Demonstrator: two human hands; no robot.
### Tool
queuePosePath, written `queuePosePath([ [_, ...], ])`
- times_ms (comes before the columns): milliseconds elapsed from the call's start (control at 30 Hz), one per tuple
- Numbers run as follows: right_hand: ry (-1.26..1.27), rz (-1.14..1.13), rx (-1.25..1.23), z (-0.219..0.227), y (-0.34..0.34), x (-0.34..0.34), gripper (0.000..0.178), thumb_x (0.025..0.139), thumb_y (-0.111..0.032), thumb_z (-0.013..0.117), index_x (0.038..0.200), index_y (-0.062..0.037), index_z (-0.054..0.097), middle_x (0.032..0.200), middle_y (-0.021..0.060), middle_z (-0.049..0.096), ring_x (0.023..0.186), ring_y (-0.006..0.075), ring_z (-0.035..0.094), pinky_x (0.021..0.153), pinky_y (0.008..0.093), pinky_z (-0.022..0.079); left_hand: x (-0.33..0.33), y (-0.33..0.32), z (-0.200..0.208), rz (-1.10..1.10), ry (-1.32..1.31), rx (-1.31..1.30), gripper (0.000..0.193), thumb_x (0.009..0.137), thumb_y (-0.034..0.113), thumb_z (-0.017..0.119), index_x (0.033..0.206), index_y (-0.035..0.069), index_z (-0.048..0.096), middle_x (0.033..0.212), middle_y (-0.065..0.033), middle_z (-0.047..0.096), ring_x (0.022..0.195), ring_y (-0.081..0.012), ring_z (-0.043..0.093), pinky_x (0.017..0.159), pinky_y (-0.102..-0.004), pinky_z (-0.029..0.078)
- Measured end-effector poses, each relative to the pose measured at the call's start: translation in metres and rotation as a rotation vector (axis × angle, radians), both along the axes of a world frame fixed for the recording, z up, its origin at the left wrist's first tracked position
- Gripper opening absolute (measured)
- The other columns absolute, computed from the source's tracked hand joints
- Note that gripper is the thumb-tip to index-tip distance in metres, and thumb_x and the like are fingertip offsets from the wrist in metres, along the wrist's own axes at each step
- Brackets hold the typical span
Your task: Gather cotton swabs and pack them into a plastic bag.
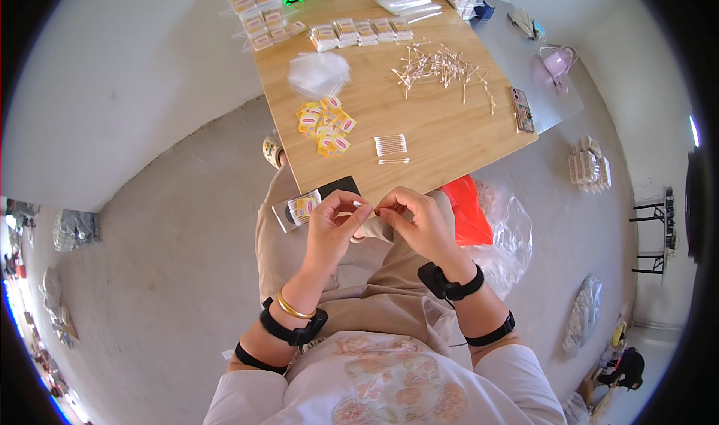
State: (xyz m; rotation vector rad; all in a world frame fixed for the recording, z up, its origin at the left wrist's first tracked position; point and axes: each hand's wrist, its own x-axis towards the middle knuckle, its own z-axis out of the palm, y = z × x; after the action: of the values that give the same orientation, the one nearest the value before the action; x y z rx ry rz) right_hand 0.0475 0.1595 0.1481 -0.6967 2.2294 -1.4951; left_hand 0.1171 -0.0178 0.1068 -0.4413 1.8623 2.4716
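Being pinched between the narrowed fingertips of the left hand [329, 226] and right hand [412, 215], a likely swab [359, 203] is being held near the bench [442, 129]. Light pressure is being called for against bending.

White walls [135, 65], grey floor [180, 215]

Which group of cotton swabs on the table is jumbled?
The loose heap at right, criss-crossed every way, unlike the small parallel row or the lined-up packs at the back.
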Motion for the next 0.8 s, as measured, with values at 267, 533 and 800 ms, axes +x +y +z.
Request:
queuePosePath([
  [267, 0.384, -0.086, 0.430, -0.100, 0.042, -0.071, 0.008, 0.082, -0.010, 0.071, 0.086, -0.0057, 0.065, 0.092, 0.0099, 0.058, 0.099, 0.0315, 0.056, 0.081, 0.0418, 0.049, -0.021, 0.006, -0.055, -0.228, 0.037, -0.614, 0.050, 0.082, 0.031, 0.080, 0.119, 0.005, 0.059, 0.112, -0.0102, 0.061, 0.100, -0.0245, 0.062, 0.085, -0.0380, 0.051],
  [533, 0.492, -0.080, 0.472, -0.113, 0.027, -0.115, 0.019, 0.076, -0.008, 0.076, 0.089, -0.0082, 0.062, 0.099, 0.0090, 0.056, 0.099, 0.0324, 0.052, 0.088, 0.0440, 0.045, -0.050, 0.011, -0.071, -0.297, 0.132, -0.779, 0.044, 0.081, 0.022, 0.080, 0.116, 0.005, 0.060, 0.106, -0.0123, 0.062, 0.100, -0.0273, 0.063, 0.088, -0.0384, 0.050],
  [800, 0.538, -0.119, 0.447, -0.120, 0.027, -0.129, 0.045, 0.072, -0.013, 0.081, 0.111, -0.0126, 0.059, 0.111, 0.0090, 0.054, 0.105, 0.0322, 0.051, 0.092, 0.0444, 0.043, -0.077, 0.014, -0.079, -0.235, 0.151, -0.901, 0.037, 0.081, 0.020, 0.078, 0.111, 0.004, 0.061, 0.105, -0.0122, 0.063, 0.100, -0.0292, 0.063, 0.088, -0.0408, 0.049],
])
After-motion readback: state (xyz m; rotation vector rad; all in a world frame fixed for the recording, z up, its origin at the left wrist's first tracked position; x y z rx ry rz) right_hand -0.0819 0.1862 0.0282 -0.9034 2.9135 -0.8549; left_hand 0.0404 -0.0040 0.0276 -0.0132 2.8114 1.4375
